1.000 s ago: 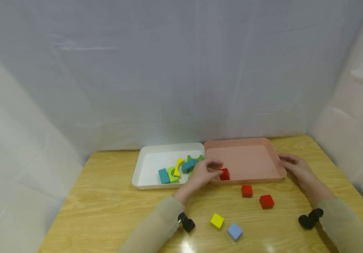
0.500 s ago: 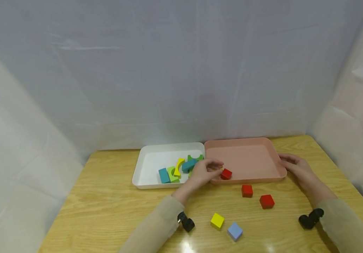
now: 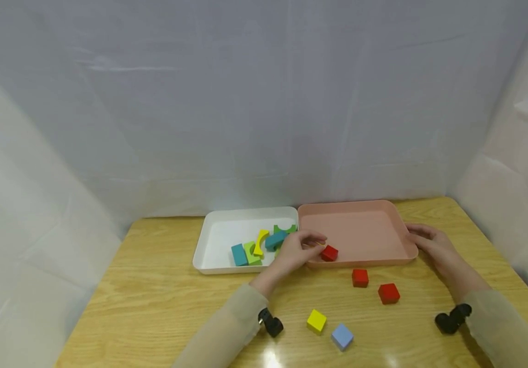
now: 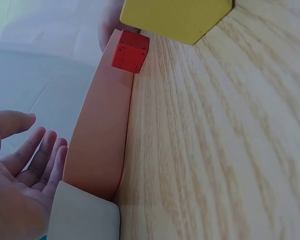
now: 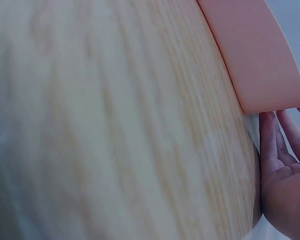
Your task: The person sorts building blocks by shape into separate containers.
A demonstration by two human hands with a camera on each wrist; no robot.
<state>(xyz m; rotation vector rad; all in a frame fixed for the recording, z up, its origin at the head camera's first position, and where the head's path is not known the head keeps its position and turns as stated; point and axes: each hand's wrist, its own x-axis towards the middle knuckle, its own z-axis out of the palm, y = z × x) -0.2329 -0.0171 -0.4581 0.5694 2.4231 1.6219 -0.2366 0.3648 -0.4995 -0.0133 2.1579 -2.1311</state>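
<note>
My left hand (image 3: 297, 249) hovers over the left end of the pink tray (image 3: 358, 227), fingers loosely extended and holding nothing visible. Just right of its fingertips, a red cube (image 3: 329, 253) lies inside that tray. A bit of yellow shows behind the fingers, mostly hidden. In the left wrist view, the left palm (image 4: 25, 185) is turned up beside the tray walls. At the tray's right end, my right hand (image 3: 436, 249) touches the outer wall with mostly straight fingers (image 5: 268, 137).
A white tray (image 3: 217, 240) adjoins the pink one, with teal blocks (image 3: 239, 254), green blocks and a yellow arch (image 3: 259, 243). On the table lie two red cubes (image 3: 360, 278), a yellow cube (image 3: 316, 321) and a light blue cube (image 3: 342, 337). Fabric walls surround the table.
The red cube by my left fingertips has dropped and tipped over inside the pink tray, slightly apart from the fingers. Both hands have stayed almost still.
</note>
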